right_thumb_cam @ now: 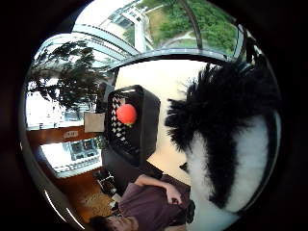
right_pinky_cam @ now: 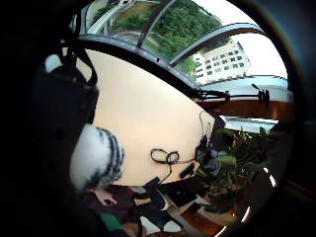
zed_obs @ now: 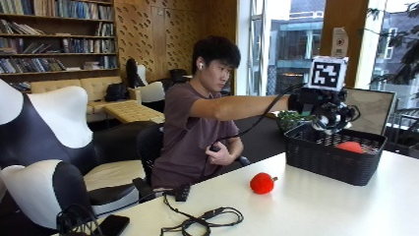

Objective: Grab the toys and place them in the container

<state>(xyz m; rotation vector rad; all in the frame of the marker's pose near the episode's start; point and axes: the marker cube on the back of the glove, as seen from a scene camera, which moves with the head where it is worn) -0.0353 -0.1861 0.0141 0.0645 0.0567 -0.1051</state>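
Note:
In the outside view my gloved right hand [zed_obs: 313, 104] is stretched out over the black mesh basket [zed_obs: 320, 160] on the white table [zed_obs: 340, 206]. It grips a black-and-white plush toy [zed_obs: 335, 120], which hangs just above the basket's open top. The thumb side palm view shows that plush toy [right_thumb_cam: 226, 144] close to the palm, with the basket [right_thumb_cam: 144, 130] beyond it. An orange-red round toy [zed_obs: 349, 146] lies inside the basket, also seen as the red toy [right_thumb_cam: 126, 114]. A second red toy [zed_obs: 262, 183] sits on the table left of the basket.
A tangle of black cables [zed_obs: 203, 220] and a small black box [zed_obs: 181, 191] lie near the table's front left edge. A leafy plant [zed_obs: 291, 119] and a flat panel [zed_obs: 373, 110] stand behind the basket. The person's bare hand [zed_obs: 219, 156] stays at their chest.

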